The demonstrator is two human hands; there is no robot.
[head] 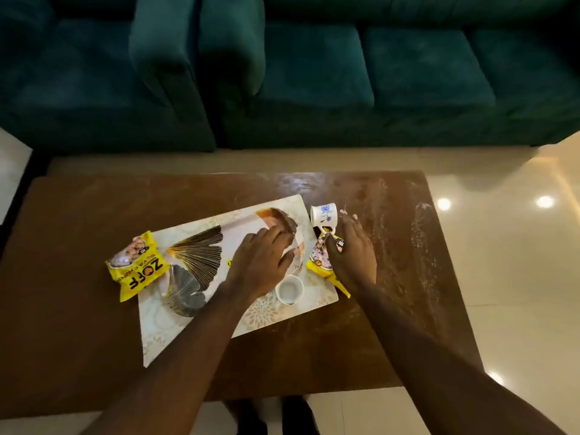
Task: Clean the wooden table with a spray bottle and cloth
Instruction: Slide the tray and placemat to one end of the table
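Clearing appears to be the step in hand, not spraying or wiping: neither a spray bottle nor a cloth shows anywhere in the head view, so both are presumably out of frame. The wooden surface (392, 324) carries a patterned placemat (175, 328) lying askew at its middle, with a yellow snack packet (138, 266) overlapping the mat's left edge and a small white cup (289, 289) upright on the mat near its right end. Right half of the surface shows pale streaks or residue, likely the area to be cleaned. Left hand (262, 262) rests on the mat, fingers curled over what looks like a clear glass vessel; grip partly closed, but whether it truly holds that item I cannot tell. Right hand (353, 249) sits at the mat's right edge, thumb and forefinger pinched on a second yellow packet (320, 263), remaining fingers extended toward the streaked wood. A floral mug (324, 214) lies tipped just beyond that hand, touching or nearly touching the packet. Judgement: next move calls for lifting packets, cups and mat off, then fetching bottle and cloth.
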